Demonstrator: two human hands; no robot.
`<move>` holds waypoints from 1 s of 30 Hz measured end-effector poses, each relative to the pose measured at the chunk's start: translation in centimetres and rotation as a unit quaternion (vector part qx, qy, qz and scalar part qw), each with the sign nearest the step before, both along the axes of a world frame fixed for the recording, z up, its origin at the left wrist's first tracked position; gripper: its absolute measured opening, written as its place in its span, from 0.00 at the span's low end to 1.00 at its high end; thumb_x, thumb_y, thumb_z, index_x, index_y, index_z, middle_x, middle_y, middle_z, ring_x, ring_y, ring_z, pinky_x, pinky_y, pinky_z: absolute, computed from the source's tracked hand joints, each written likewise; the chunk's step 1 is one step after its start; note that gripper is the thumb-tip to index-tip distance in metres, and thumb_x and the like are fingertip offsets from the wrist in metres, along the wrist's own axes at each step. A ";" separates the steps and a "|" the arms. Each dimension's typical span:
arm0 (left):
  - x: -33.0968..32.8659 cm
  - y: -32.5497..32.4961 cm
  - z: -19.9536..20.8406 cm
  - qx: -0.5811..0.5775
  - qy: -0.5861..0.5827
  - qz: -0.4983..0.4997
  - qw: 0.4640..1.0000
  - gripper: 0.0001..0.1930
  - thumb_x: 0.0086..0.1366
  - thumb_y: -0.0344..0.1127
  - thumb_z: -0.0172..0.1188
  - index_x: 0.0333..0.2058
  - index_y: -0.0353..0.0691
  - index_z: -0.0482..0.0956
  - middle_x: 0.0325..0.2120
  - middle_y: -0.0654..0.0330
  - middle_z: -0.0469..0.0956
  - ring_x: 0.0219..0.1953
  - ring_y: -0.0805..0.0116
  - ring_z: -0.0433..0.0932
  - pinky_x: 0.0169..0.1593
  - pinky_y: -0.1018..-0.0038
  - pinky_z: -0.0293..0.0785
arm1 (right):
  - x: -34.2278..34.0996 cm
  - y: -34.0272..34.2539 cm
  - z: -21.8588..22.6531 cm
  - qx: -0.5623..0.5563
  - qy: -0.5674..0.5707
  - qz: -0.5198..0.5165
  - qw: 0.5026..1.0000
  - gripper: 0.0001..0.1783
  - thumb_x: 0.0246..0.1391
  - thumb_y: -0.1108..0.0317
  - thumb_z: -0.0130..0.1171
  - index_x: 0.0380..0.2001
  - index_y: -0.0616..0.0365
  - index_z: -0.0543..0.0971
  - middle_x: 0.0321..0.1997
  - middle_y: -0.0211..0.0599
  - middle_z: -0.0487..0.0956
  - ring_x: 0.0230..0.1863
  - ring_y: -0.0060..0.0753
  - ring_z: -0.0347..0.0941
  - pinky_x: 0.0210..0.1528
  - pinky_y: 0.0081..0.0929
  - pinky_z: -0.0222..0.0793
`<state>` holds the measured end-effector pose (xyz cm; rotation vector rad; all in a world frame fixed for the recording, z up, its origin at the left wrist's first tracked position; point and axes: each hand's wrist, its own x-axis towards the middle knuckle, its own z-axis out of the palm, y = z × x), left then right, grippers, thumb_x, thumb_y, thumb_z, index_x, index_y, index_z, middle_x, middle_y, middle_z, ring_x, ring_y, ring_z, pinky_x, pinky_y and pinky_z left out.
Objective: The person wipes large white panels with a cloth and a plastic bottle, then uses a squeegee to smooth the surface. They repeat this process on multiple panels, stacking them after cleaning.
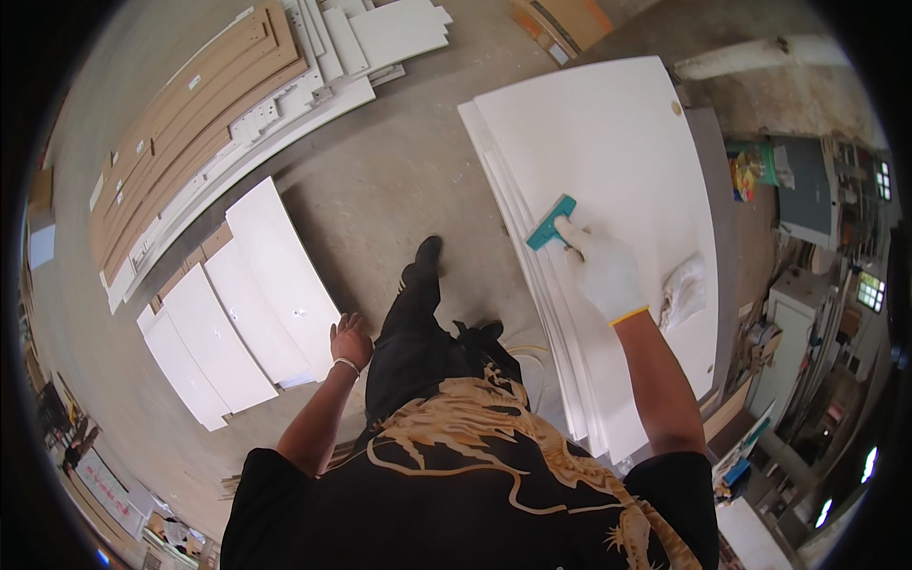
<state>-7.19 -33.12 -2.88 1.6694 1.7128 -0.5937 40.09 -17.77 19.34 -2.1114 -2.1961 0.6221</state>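
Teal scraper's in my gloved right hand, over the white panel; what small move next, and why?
Perhaps slide the teal scraper lightly along the white panel: your gloved right hand holds it, its wide head at or just above the surface.

Brown boards (214,114) lie stacked with white boards (394,38) on the concrete floor (380,180). A cardboard box (579,21) stands near them. Bright windows (871,291) show at far right.

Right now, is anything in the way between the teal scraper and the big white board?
Nothing visible is. The gloved right hand holds the teal scraper at the left side of the white board. A crumpled white thing lies right of the hand, not between them.
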 end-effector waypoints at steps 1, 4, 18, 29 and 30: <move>-0.1 0.4 0.0 -0.009 0.003 0.009 1.000 0.29 0.66 0.35 0.56 0.66 0.45 0.76 0.71 0.60 0.71 0.78 0.54 0.60 0.79 0.49 0.51 | -0.5 1.7 -0.2 -0.005 -0.004 0.003 1.000 0.25 0.62 0.68 0.62 0.62 0.39 0.83 0.39 0.46 0.83 0.39 0.52 0.81 0.45 0.47 0.77; -0.5 1.2 0.1 -0.010 0.001 0.018 1.000 0.29 0.66 0.35 0.55 0.66 0.44 0.76 0.72 0.60 0.70 0.78 0.54 0.59 0.79 0.49 0.51 | -2.0 6.8 -0.8 0.014 0.000 0.026 1.000 0.24 0.61 0.67 0.61 0.60 0.40 0.84 0.39 0.48 0.84 0.41 0.55 0.81 0.46 0.50 0.77; -1.7 3.5 0.3 0.012 -0.031 0.057 0.998 0.27 0.66 0.34 0.55 0.65 0.42 0.78 0.70 0.58 0.72 0.78 0.53 0.59 0.79 0.49 0.51 | -7.8 21.1 0.4 -0.036 -0.030 0.036 0.998 0.20 0.65 0.62 0.57 0.58 0.43 0.85 0.51 0.48 0.85 0.53 0.53 0.80 0.55 0.45 0.76; -3.0 8.7 0.2 0.211 -0.147 0.080 0.963 0.22 0.63 0.26 0.57 0.57 0.35 0.82 0.60 0.47 0.80 0.65 0.40 0.75 0.70 0.50 0.68 | -18.2 14.8 -4.3 0.138 0.075 -0.040 0.987 0.34 0.62 0.63 0.60 0.72 0.39 0.70 0.59 0.52 0.79 0.55 0.55 0.78 0.56 0.50 0.75; -3.0 9.7 0.5 0.248 -0.161 0.078 0.952 0.21 0.63 0.26 0.57 0.56 0.34 0.82 0.59 0.45 0.81 0.64 0.39 0.76 0.69 0.50 0.70 | -19.0 13.6 -6.1 -0.021 0.093 -0.027 0.995 0.33 0.62 0.61 0.61 0.71 0.39 0.70 0.56 0.51 0.80 0.54 0.54 0.80 0.53 0.51 0.77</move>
